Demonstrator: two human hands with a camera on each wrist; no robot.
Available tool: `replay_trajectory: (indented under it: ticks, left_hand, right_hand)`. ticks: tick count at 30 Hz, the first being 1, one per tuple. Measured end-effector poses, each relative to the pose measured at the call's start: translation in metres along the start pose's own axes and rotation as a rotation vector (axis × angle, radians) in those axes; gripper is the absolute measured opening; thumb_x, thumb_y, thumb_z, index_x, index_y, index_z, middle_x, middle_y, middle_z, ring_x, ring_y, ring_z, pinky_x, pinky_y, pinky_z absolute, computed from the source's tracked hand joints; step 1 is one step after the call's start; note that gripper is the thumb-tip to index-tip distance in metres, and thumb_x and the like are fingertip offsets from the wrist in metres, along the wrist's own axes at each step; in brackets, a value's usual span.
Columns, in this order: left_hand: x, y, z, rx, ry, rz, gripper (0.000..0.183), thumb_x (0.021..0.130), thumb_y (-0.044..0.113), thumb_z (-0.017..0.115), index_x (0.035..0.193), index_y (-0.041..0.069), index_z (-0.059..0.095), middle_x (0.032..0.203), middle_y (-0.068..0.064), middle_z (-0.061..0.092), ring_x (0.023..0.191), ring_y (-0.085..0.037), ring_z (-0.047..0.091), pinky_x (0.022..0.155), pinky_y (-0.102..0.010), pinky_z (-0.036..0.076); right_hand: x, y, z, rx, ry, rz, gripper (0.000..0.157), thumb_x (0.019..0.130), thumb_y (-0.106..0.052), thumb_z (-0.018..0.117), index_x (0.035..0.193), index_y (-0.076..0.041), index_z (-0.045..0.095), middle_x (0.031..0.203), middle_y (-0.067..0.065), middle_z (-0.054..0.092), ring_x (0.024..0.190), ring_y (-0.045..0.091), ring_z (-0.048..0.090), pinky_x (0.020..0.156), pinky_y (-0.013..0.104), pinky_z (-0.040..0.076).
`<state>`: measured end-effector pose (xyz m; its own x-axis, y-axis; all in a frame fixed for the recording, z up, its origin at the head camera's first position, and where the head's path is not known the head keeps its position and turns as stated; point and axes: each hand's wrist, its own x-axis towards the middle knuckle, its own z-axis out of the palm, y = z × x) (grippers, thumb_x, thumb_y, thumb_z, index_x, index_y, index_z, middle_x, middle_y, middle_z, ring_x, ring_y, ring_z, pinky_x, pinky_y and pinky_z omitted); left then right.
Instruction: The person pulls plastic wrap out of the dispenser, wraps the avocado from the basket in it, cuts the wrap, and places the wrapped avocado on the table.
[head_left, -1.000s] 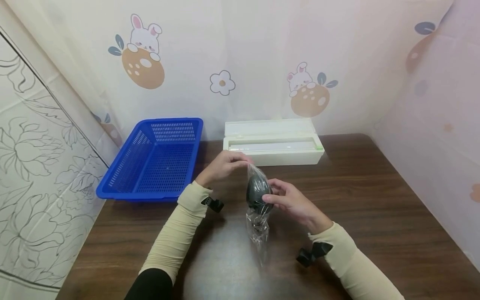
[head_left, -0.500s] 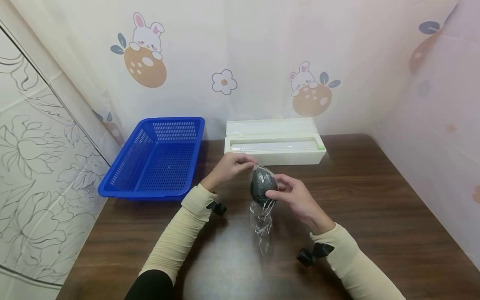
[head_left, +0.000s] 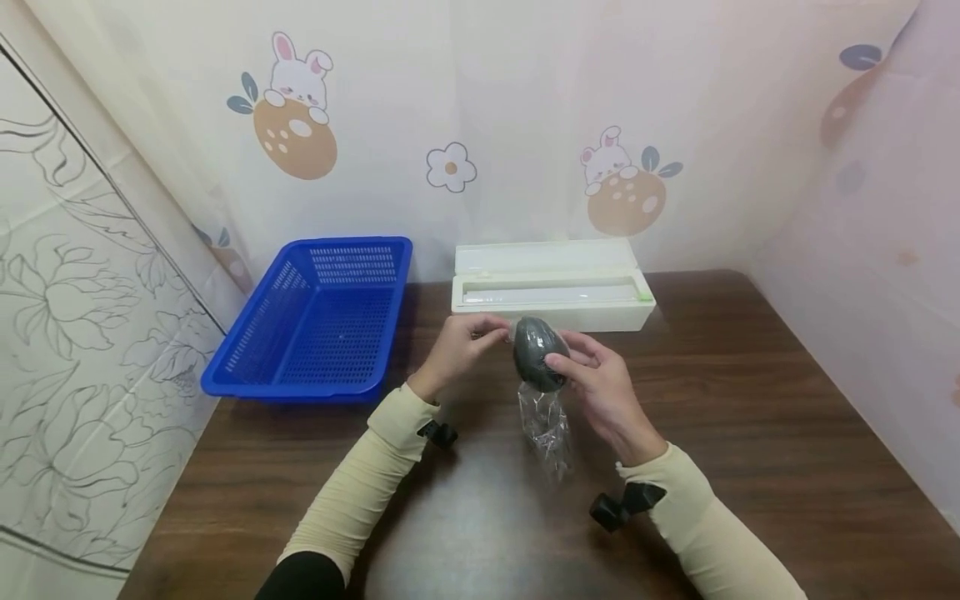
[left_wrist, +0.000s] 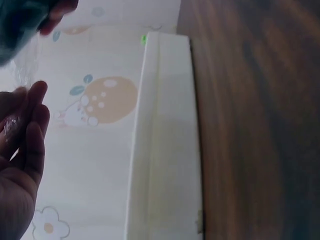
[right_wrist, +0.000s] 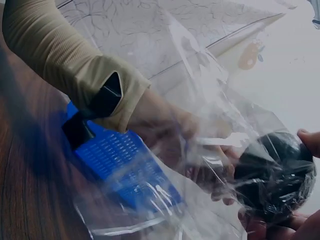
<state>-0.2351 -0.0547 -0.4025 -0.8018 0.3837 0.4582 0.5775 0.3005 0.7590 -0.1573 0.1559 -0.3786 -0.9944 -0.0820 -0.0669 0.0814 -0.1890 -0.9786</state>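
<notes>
A dark green, egg-shaped avocado [head_left: 538, 354], wrapped in clear cling film [head_left: 545, 425], is held above the table in front of the white box. My right hand [head_left: 609, 396] grips it from the right, thumb on the near side and fingers behind. The film's loose tail dangles below the avocado and spreads wide across the right wrist view. At the avocado's left side, my left hand [head_left: 459, 348] pinches a gathered bit of film between thumb and fingers. That film also shows at the left hand [left_wrist: 25, 130] in the left wrist view.
A long white cling film box [head_left: 551, 317] stands at the back of the brown wooden table [head_left: 750, 400], lid raised, a roll inside. To its left is a blue perforated plastic basket [head_left: 300, 390]. Printed curtains hang behind and beside the table.
The avocado has risen slightly and moved right, tilting its top to the left. Both hands have shifted right with it. The film tail swings along and hangs higher; the left hand keeps its pinch.
</notes>
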Motion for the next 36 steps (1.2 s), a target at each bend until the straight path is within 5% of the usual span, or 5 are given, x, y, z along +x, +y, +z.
replay_trajectory:
  ticks: [9, 16, 22, 31, 36]
  left_hand:
    - [-0.007, 0.003, 0.008, -0.039, 0.045, -0.092, 0.014, 0.084, 0.006, 0.074, 0.095, -0.002, 0.075, 0.095, -0.016, 0.073, 0.087, -0.025, 0.069, 0.077, -0.023, 0.057]
    - [-0.009, 0.008, 0.009, -0.119, 0.059, -0.253, 0.015, 0.083, 0.009, 0.076, 0.092, -0.003, 0.075, 0.087, -0.018, 0.075, 0.073, -0.009, 0.069, 0.068, -0.021, 0.056]
    - [-0.009, 0.010, 0.010, -0.203, 0.081, -0.353, 0.015, 0.083, 0.007, 0.074, 0.091, -0.006, 0.074, 0.078, -0.019, 0.074, 0.061, -0.002, 0.062, 0.062, -0.022, 0.055]
    - [-0.010, 0.012, 0.007, -0.301, 0.039, -0.466, 0.021, 0.086, 0.006, 0.071, 0.101, -0.008, 0.072, 0.092, -0.022, 0.074, 0.072, -0.016, 0.070, 0.072, -0.028, 0.059]
    - [-0.010, 0.011, 0.005, -0.378, 0.007, -0.492, 0.024, 0.085, 0.001, 0.071, 0.107, -0.010, 0.070, 0.096, -0.023, 0.074, 0.071, -0.008, 0.070, 0.081, -0.036, 0.059]
  right_hand:
    - [0.003, 0.002, 0.003, 0.005, 0.070, -0.003, 0.052, 0.088, 0.000, 0.067, 0.135, 0.009, 0.048, 0.104, -0.001, 0.071, 0.098, 0.004, 0.067, 0.084, 0.020, 0.055]
    - [0.006, 0.006, 0.009, 0.006, 0.118, -0.044, 0.049, 0.086, 0.001, 0.069, 0.132, 0.008, 0.051, 0.094, -0.007, 0.073, 0.095, 0.004, 0.068, 0.084, 0.021, 0.056]
    - [0.012, 0.011, 0.012, -0.026, 0.162, -0.072, 0.048, 0.085, -0.001, 0.071, 0.130, 0.005, 0.055, 0.114, 0.013, 0.071, 0.095, 0.003, 0.069, 0.085, 0.022, 0.056]
    - [0.017, 0.015, 0.013, -0.092, 0.203, -0.059, 0.047, 0.084, -0.003, 0.073, 0.128, 0.001, 0.058, 0.105, 0.004, 0.071, 0.092, 0.002, 0.067, 0.083, 0.018, 0.054]
    - [0.018, 0.016, 0.012, -0.158, 0.200, -0.024, 0.048, 0.085, -0.008, 0.074, 0.129, 0.001, 0.057, 0.119, 0.018, 0.066, 0.094, 0.001, 0.064, 0.083, 0.016, 0.052]
